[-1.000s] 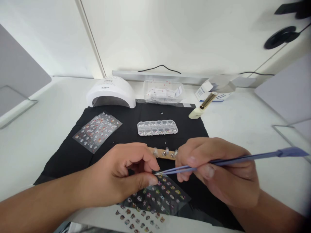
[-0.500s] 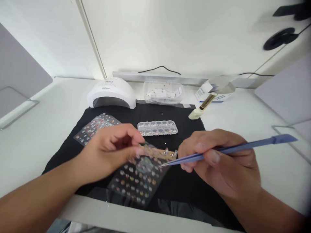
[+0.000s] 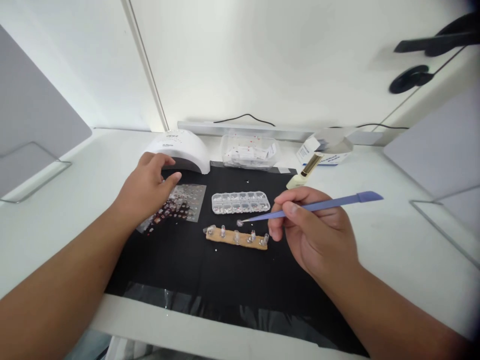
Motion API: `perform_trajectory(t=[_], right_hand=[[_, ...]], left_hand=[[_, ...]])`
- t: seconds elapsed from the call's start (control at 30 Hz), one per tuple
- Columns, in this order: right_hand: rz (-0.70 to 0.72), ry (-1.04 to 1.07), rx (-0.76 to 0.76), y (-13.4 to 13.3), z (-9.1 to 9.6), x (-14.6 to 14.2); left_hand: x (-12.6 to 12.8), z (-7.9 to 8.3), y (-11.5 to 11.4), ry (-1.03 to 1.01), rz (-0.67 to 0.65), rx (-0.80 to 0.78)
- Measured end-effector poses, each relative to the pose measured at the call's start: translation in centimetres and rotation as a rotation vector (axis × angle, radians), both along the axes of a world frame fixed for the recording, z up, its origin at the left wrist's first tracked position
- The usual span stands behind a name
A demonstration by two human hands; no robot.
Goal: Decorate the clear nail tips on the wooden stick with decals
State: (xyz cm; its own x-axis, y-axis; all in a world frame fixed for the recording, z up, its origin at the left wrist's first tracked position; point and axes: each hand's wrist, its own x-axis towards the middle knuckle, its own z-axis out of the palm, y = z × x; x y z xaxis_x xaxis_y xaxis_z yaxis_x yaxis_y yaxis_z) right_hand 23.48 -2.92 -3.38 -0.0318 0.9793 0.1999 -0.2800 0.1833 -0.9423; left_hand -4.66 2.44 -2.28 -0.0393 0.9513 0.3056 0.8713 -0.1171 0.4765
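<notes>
Comparing this moment with one second back, note that your left hand [image 3: 146,187] has carried the sticker sheet [image 3: 183,202] away from the near mat edge. It has set the sheet down on the far left, just before the lamp [image 3: 180,147]. The hand now lies palm down and loosely open, with the thumb tip on the sheet and nothing clamped.

Your right hand [image 3: 318,235] is closed around the tweezers [image 3: 311,206], pinched between thumb and fingers. It has moved up from the sheet. The tips point left and carry a small pale piece [image 3: 240,223]; whether it is a sticker or a gem cannot be told. The piece hangs just above the nail strip [image 3: 236,237], which lies between your hands, nearer the right.

Judged from this, the sheet is out of hand and the work now sits at the strip.

- Beyond the strip: the gem box [image 3: 240,202], just past the tweezer tips.
- Beyond the right hand: a bottle [image 3: 305,172] on its side, then a carton [image 3: 326,150].
- Between lamp and carton: a clear tub [image 3: 249,150].

All of this rests on or around a black mat [image 3: 225,280] on a white table [image 3: 393,240]. A white wall with cables closes the back, and grey panels stand at both sides.
</notes>
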Motion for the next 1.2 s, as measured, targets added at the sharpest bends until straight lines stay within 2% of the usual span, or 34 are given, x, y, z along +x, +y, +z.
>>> perform_trajectory(t=[0.07,0.13,0.2,0.27,0.63,0.93,1.2], right_hand=[[0.017,0.009,-0.025,-0.1,0.1,-0.1],[0.044,0.011,-0.045,-0.3,0.2,-0.2],[0.071,0.001,-0.045,-0.4,0.3,-0.3],[0.093,-0.008,-0.033,-0.4,0.2,-0.4],[0.174,-0.042,0.055,-0.6,-0.6,-0.3],[0.157,-0.061,0.051,-0.7,-0.4,-0.3],[0.166,-0.049,0.081,-0.8,-0.3,-0.5]], left_hand=[[1.0,0.6,-1.6,-0.212,-0.19,0.021],[2.2,1.1,-3.3,-0.369,-0.434,-0.075],[3.5,1.4,-4.8,-0.376,-0.654,-0.103],[4.5,1.3,-5.7,-0.345,-0.759,-0.164],[5.1,0.5,-5.7,-0.4,-0.763,-0.31],[5.3,0.3,-5.6,-0.462,-0.749,-0.33],[5.3,0.2,-5.6,-0.425,-0.775,-0.338]])
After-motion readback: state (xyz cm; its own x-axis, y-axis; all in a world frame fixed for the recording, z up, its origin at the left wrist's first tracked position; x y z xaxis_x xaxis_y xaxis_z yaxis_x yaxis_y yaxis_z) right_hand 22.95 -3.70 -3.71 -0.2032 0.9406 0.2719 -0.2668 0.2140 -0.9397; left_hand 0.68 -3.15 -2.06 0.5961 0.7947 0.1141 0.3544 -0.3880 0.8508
